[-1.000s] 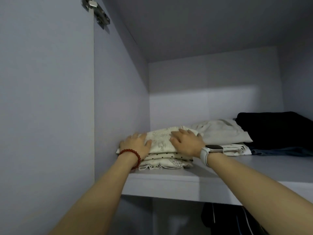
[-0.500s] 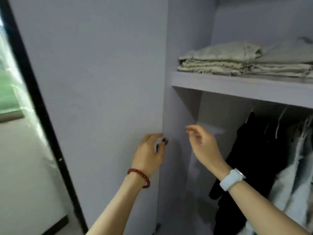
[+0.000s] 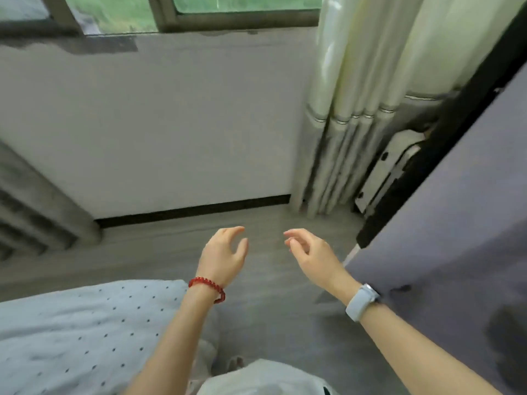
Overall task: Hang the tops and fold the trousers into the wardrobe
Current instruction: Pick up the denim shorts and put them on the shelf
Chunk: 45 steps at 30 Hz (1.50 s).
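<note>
My left hand (image 3: 225, 253), with a red bead bracelet at the wrist, hangs over the grey floor with its fingers loosely curled and apart, holding nothing. My right hand (image 3: 309, 252), with a white watch on the wrist, is level with it and a short gap to the right, also empty with fingers apart. The lilac wardrobe door (image 3: 445, 232) stands at the right edge, just beside my right forearm. No tops or trousers and no wardrobe shelf are in view.
A bed with a pale blue dotted cover (image 3: 79, 332) fills the lower left. Ahead is a white wall below a window (image 3: 182, 12), with a radiator (image 3: 37, 212) at left and a cream curtain (image 3: 356, 109) at right. Grey floor (image 3: 265, 309) lies between bed and wardrobe.
My view has swung left and down, away from the wardrobe shelf with the folded clothes to the floor and window wall. Both hands left the folded pile and door edge and now hang empty.
</note>
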Motion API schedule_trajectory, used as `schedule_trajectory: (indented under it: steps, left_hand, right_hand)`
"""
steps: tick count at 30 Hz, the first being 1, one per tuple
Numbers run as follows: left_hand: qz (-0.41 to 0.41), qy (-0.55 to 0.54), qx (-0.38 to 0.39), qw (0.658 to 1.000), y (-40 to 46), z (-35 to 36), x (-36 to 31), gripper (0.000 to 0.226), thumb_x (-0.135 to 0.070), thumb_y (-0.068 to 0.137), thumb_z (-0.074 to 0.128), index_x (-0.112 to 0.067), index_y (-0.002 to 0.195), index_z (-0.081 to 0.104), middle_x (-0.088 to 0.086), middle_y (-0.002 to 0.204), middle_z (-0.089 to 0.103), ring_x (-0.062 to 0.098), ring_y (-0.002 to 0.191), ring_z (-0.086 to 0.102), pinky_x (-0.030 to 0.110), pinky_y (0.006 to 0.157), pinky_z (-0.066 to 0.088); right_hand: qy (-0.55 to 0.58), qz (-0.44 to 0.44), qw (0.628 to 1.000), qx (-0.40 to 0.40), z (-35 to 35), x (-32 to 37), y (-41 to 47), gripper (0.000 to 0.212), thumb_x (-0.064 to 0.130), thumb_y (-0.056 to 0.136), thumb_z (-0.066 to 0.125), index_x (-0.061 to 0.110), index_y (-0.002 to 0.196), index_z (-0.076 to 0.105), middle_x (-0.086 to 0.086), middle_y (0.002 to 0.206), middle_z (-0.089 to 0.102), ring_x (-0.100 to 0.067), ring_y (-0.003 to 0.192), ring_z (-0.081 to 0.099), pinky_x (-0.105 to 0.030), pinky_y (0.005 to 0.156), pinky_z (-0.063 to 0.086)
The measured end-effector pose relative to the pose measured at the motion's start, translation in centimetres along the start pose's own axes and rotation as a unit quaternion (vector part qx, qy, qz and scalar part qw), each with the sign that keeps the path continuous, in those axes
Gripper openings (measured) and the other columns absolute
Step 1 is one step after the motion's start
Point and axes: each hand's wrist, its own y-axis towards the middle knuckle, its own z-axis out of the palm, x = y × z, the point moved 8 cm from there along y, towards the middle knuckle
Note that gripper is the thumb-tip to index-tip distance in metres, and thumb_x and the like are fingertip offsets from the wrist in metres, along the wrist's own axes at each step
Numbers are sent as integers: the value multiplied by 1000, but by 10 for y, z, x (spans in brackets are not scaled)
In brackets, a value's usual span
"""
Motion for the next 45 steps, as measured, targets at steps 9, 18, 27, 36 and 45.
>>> schedule_trajectory:
  steps: [9,18,27,36,45]
  left_hand:
    - [-206,9,-150,967,29,-178,200,32,-21,94,52,-12,124,56,5,126,56,19,117,51,28,98,38]
    - [-296,-38,-248,922,124,-228,276,29,-22,94,51,-16,121,58,-2,120,57,13,112,52,19,88,35]
    - [-389,-39,-389,835,205,-325,323,29,-21,93,52,-14,120,59,2,117,59,14,107,54,16,86,33]
    - [-482,4,-514,710,119,-452,407,30,-22,94,50,-14,122,57,3,122,59,15,112,54,20,91,36]
    - [-539,-8,-586,605,-10,-587,537,29,-19,95,49,-10,122,58,6,124,59,18,112,55,20,89,38]
  right_hand:
    - [-20,-53,983,174,196,114,141,27,19,98,38,20,120,54,2,108,62,-14,92,57,-7,65,40]
    - [-77,-105,951,281,282,178,301,29,21,98,35,21,120,54,4,108,62,-10,100,57,-17,73,40]
    - [-126,-224,879,401,381,316,440,30,22,97,37,19,121,54,5,107,61,-13,105,55,-28,89,44]
    - [-135,-339,749,553,588,442,391,32,23,96,39,17,123,54,1,113,63,-14,103,57,-23,85,41]
    - [-181,-407,632,634,811,558,283,33,21,97,37,15,126,52,-1,104,61,-19,96,57,-20,76,37]
